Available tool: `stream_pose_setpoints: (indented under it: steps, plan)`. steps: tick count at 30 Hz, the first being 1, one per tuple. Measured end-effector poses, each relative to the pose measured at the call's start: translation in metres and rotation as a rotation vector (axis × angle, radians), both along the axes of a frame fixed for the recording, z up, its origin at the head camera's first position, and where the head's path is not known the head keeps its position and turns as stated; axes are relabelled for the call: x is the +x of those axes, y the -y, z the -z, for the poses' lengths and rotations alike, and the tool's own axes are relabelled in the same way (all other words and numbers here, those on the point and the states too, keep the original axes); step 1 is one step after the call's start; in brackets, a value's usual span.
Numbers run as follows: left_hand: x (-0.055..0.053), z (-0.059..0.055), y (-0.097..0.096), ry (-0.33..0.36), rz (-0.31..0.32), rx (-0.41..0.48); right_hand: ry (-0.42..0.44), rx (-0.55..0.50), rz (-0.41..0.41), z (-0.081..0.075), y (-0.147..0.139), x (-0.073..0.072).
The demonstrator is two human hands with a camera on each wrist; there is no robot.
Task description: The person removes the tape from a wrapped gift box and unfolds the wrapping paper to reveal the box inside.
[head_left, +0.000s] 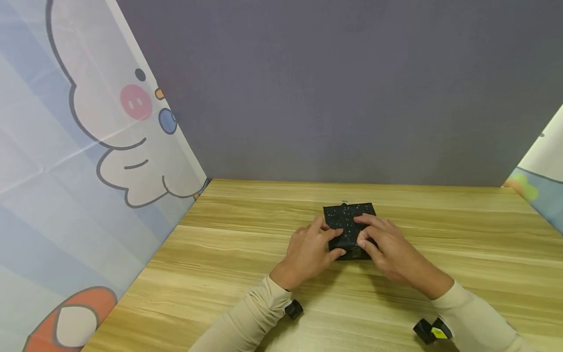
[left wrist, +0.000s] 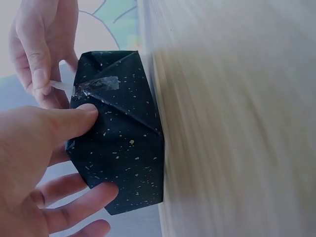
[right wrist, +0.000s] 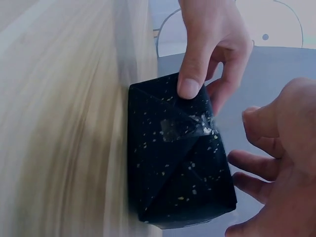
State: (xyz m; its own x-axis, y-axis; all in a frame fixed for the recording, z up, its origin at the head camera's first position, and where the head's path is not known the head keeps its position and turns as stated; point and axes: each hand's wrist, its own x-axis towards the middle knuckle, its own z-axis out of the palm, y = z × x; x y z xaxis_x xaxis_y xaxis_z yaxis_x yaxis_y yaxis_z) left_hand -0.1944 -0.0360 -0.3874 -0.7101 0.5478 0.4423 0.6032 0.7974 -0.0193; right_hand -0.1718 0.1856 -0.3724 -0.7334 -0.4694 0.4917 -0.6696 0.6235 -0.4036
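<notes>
A small box wrapped in black speckled paper [head_left: 347, 217] lies on the wooden table, its folded end facing the person. My left hand [head_left: 309, 252] holds the box at its left, with the thumb on the folded end and other fingers along the top and side. Clear tape [left wrist: 106, 83] sticks to the folded flap, and its loose end stands out from the upper edge. The right hand [head_left: 393, 253] pinches that loose end between thumb and finger. In the right wrist view the wrapped box [right wrist: 180, 168] shows diagonal folds, with the left thumb pressing near the tape.
The wood-grain table [head_left: 211, 274] spreads around the box. Behind it stands a grey panel [head_left: 334, 98]. A cartoon-printed sheet [head_left: 66, 161] hangs at the left, and another printed sheet [head_left: 543, 181] shows at the right. Black wrist devices [head_left: 433, 331] are on both sleeves.
</notes>
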Motion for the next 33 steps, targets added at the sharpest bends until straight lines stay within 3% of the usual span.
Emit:
stream_pose_setpoints:
  steps: [6, 13, 22, 30, 33]
  plan:
    - [-0.001, 0.001, -0.001, -0.016, -0.004, 0.005, 0.041, 0.074, 0.006, -0.007, -0.002, 0.004]
    - [-0.001, 0.002, -0.002, -0.040, 0.011, 0.006, 0.000, 0.145, -0.063, -0.013, -0.005, 0.007]
    - [0.000, 0.003, 0.000, -0.035, 0.031, 0.016, 0.163, 0.211, -0.141, -0.024, -0.007, 0.012]
    - [0.001, 0.003, -0.001, 0.010, 0.016, 0.055, 0.200, 0.293, -0.214, -0.028, -0.006, 0.020]
    - [0.002, 0.003, -0.001, 0.013, 0.019, 0.061, 0.166, 0.338, -0.234, -0.028, -0.004, 0.023]
